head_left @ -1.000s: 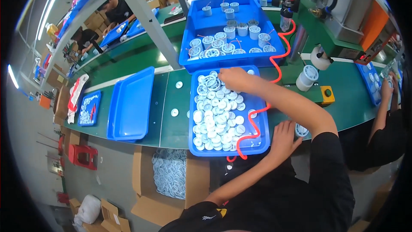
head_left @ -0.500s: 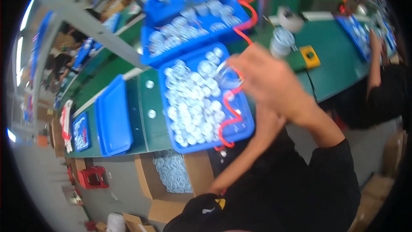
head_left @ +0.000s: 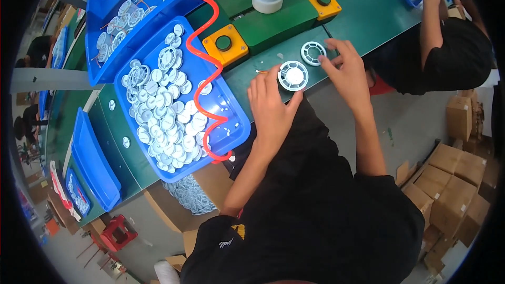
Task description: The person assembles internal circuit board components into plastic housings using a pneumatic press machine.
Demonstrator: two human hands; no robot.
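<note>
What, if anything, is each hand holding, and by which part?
The left hand holds the white-centred wheel by its left and near rim. The right hand is at the right edge of the spoked ring; whether it grips cannot be told.

Discs (head_left: 168, 121) in tray (head_left: 223, 97), caps (head_left: 293, 75) right of it, bin (head_left: 158, 23) behind

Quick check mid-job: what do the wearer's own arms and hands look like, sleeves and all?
The left hand and right hand are bare, with no gloves; no watch or bracelet shows on either wrist. Both forearms are uncovered below the short sleeves of a black T-shirt. A yellow patch and white lettering show near the left sleeve opening.
</note>
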